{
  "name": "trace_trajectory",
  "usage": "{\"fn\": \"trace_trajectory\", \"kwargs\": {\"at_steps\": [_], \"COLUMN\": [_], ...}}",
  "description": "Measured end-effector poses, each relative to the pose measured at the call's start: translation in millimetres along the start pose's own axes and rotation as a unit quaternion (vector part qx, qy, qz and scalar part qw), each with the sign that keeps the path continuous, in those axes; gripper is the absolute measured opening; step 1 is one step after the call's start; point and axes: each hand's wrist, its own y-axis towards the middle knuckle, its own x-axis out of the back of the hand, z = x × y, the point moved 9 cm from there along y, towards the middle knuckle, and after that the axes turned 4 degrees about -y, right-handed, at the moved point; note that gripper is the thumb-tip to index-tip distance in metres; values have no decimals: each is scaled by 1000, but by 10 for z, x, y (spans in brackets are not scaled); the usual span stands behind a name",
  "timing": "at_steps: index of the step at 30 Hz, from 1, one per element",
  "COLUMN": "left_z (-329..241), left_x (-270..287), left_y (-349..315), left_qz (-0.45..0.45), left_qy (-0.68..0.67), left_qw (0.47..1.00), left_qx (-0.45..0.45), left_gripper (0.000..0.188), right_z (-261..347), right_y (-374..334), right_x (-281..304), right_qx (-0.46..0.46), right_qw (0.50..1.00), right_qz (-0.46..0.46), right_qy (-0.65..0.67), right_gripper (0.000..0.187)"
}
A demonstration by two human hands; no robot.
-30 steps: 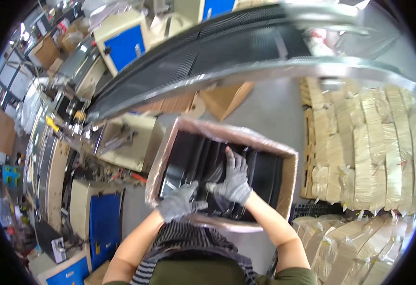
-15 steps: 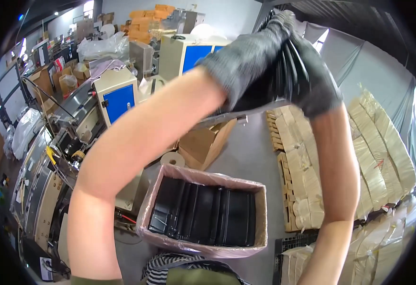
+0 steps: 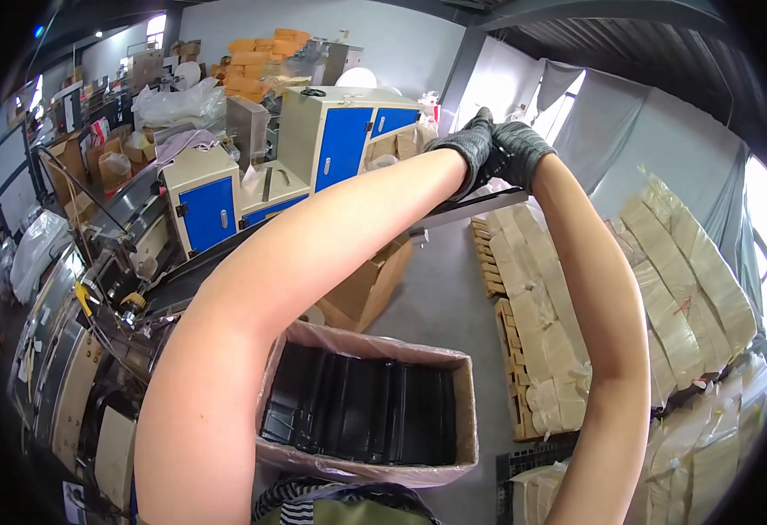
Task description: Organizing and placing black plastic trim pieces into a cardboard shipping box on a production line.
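Note:
Both my arms reach far forward, and grey knit gloves with dark palms cover my hands. My left hand (image 3: 466, 152) and my right hand (image 3: 524, 149) meet above the far end of a dark metal-edged rail (image 3: 475, 206). Their fingers look closed together around something dark between them, which the gloves mostly hide. Below my arms stands a cardboard box (image 3: 466, 411) lined with clear pinkish film. Black glossy ribbed pieces (image 3: 370, 407) lie side by side in it, stacked close together.
An open brown carton (image 3: 362, 289) stands beyond the box. Machinery with a rail (image 3: 77, 385) runs along the left, and beige cabinets with blue doors (image 3: 344, 149) stand behind. Pallets (image 3: 517, 367) of wrapped beige stacks (image 3: 541, 297) line the right.
My hands have moved farther away and lower, closer together. The wide black glossy folds that showed between them are now mostly out of sight. The view has shifted slightly.

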Motion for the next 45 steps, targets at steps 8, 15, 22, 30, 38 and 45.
{"fn": "trace_trajectory", "kwargs": {"at_steps": [8, 15, 22, 30, 38, 45], "left_z": [110, -162, -85, 7, -53, 368], "left_x": [634, 740, 622, 1036, 1294, 2277], "left_y": [489, -211, -943, -1165, -1794, -2456], "left_qz": [-126, -31, 56, 35, 64, -156], "left_qy": [403, 905, 980, 433, 396, 587], "left_qw": [834, 410, -125, 898, 798, 660], "left_qx": [354, 112, -144, -73, -450, -442], "left_gripper": [79, 66, 61, 53, 38, 39], "right_z": [1258, 1070, 1142, 129, 1395, 2283], "right_y": [-302, -367, -409, 78, -528, -2022], "right_x": [-140, -155, -181, -243, 1, -119], "right_qx": [127, 52, 23, -66, -171, 145], "right_qw": [827, 939, 954, 906, 924, 882], "right_qz": [50, 56, 74, 101, -5, -447], "right_qy": [-545, -335, -289, -405, -343, -43], "right_gripper": [34, 15, 15, 25, 19, 23]}}
